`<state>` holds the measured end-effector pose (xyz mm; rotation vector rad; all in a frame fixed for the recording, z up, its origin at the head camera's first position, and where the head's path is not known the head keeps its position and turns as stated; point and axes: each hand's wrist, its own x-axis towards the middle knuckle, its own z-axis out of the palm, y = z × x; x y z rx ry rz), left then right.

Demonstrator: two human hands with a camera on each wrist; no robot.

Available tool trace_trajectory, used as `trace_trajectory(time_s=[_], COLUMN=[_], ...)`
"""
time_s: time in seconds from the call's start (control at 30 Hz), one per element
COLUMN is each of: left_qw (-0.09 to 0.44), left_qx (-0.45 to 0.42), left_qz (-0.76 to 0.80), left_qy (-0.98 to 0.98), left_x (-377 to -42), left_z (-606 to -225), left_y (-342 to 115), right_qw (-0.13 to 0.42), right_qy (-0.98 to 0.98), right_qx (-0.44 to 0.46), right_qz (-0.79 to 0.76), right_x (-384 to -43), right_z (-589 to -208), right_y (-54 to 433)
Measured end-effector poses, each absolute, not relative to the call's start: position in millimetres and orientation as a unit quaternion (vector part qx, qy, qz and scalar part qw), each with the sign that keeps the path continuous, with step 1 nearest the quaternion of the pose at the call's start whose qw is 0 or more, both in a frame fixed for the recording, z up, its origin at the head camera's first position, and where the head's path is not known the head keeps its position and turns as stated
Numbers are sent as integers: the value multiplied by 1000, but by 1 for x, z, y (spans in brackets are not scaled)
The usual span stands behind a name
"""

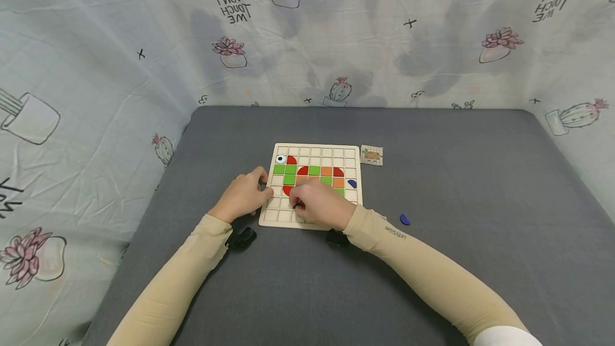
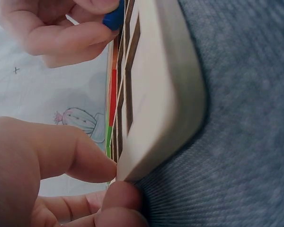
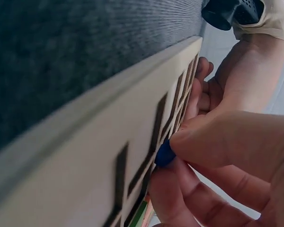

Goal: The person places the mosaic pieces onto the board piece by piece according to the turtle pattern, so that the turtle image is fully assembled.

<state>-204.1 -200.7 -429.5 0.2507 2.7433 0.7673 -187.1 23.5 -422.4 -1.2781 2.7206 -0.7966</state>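
Observation:
A wooden grid board (image 1: pixel 270 217) lies on the table, bearing red, green and orange tiles in some squares. At its left edge is my left hand (image 1: pixel 242 194); in the left wrist view its thumb and fingers (image 2: pixel 125 196) pinch the board near a corner. My right hand (image 1: pixel 324 204) is over the front middle of the board and hides some squares. Between its thumb and fingers it pinches a small blue piece (image 3: pixel 165 153), close to the grid. A round eye tile (image 1: pixel 281 159) sits at the board's back left.
Another blue piece, a half-round one (image 1: pixel 353 183), lies on the board's right side. A further blue half-round piece (image 1: pixel 405 219) is on the grey table (image 1: pixel 456 175), right of the board. A small pattern card (image 1: pixel 372 155) lies by the back right corner.

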Motion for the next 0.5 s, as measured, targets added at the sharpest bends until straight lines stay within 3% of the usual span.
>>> trace_trajectory(time_s=[0.5], left_qw=[141], left_qx=[86], left_qz=[263], left_qy=[951], left_x=[-204], left_z=[-430], left_y=[-200], right_qw=[1], right_qy=[871], right_qx=[-432], right_qz=[-232], right_x=[-185], right_z=[-424], right_y=[26])
